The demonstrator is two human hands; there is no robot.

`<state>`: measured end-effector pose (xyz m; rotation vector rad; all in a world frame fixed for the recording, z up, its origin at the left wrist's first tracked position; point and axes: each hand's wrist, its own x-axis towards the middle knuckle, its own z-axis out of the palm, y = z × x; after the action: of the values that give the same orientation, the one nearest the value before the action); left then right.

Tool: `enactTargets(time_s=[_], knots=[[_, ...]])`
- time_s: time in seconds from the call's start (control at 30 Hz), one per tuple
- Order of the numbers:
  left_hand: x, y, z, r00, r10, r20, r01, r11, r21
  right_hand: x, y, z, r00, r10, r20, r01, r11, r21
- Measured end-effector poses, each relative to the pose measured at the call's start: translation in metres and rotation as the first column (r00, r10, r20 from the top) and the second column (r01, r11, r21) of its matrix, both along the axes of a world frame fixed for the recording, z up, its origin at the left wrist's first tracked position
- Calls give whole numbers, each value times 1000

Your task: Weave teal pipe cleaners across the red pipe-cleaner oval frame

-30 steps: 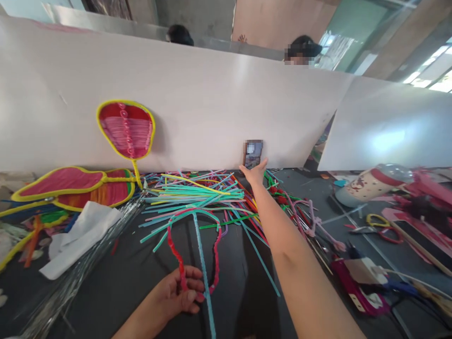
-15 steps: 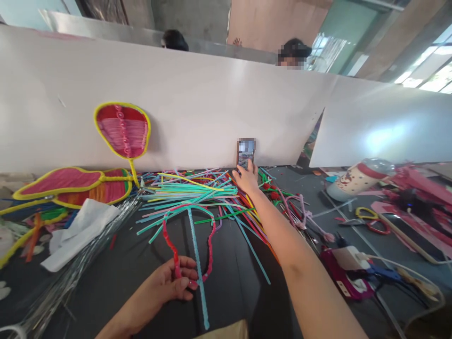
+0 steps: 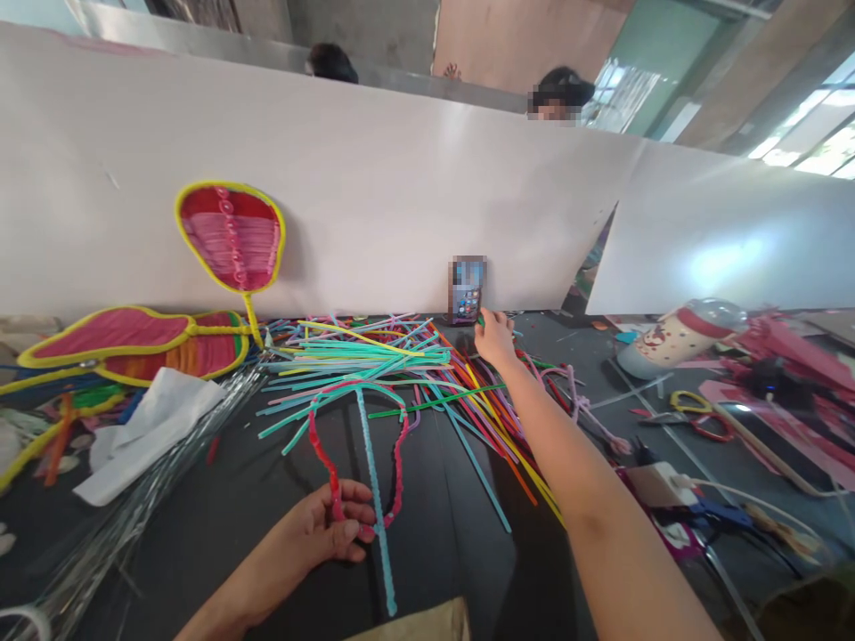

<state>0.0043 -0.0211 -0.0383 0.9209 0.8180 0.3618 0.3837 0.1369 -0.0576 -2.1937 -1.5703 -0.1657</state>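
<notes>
My left hand (image 3: pixel 334 525) is closed on the lower rim of a pipe-cleaner frame (image 3: pixel 399 454), a red-pink loop with a teal top and a light-blue stem down its middle. The stem's lower end sticks out below the loop. At the foot of the white panel, my right hand (image 3: pixel 495 340) is beside a phone (image 3: pixel 467 292) that leans upright and shows app icons. Its fingers are bent together, and a bit of green shows at the tips; what they hold is mostly hidden. Loose teal pipe cleaners (image 3: pixel 374 352) lie in a heap left of my right arm.
A yellow-edged fan shape (image 3: pixel 231 236) stands at left above similar pieces (image 3: pixel 126 338). Silvery strands (image 3: pixel 166 472) and white paper (image 3: pixel 150 436) lie nearby. At right are a bottle (image 3: pixel 674 343), scissors (image 3: pixel 695 414), another phone (image 3: pixel 775 445) and a charger (image 3: pixel 661 485). Two heads show beyond the panel.
My right hand has left the front of the phone and moved right and slightly down. The phone screen changed from a camera-like picture to app icons. My left hand keeps its hold.
</notes>
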Motion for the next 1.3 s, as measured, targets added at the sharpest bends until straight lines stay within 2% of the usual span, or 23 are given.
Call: enactTargets(time_s=[0.2, 0.37, 0.53, 0.8, 0.97, 1.13, 1.2, 1.3], knots=[[2, 1, 1, 1000, 15, -14, -15, 1000, -20, 6, 2, -6, 999, -33, 28, 35, 998, -50], [2, 1, 2, 1000, 4, -18, -5, 999, -39, -7, 13, -10, 998, -36, 55, 39, 998, -52], [2, 1, 1, 1000, 10, -12, -11, 999, -50, -21, 25, -6, 995, -77, 62, 79, 997, -26], [1, 0, 0, 1000, 14, -17, -15, 998, -53, -35, 9, 0, 975, 144, 171, -145, 989, -5], [0, 1, -2, 1000, 10, -18, -11, 998, -54, -24, 6, 2, 973, 115, 202, -119, 993, 7], [0, 0, -1, 1000, 18, -17, -19, 998, -55, -16, 14, 5, 975, 12, 222, -13, 1000, 7], [0, 0, 0, 999, 31, -17, -31, 998, -57, -18, 18, 7, 958, 20, 287, -20, 1000, -5], [2, 1, 1, 999, 47, -21, -48, 997, -64, -18, 22, 10, 912, 102, 397, -96, 995, -37]])
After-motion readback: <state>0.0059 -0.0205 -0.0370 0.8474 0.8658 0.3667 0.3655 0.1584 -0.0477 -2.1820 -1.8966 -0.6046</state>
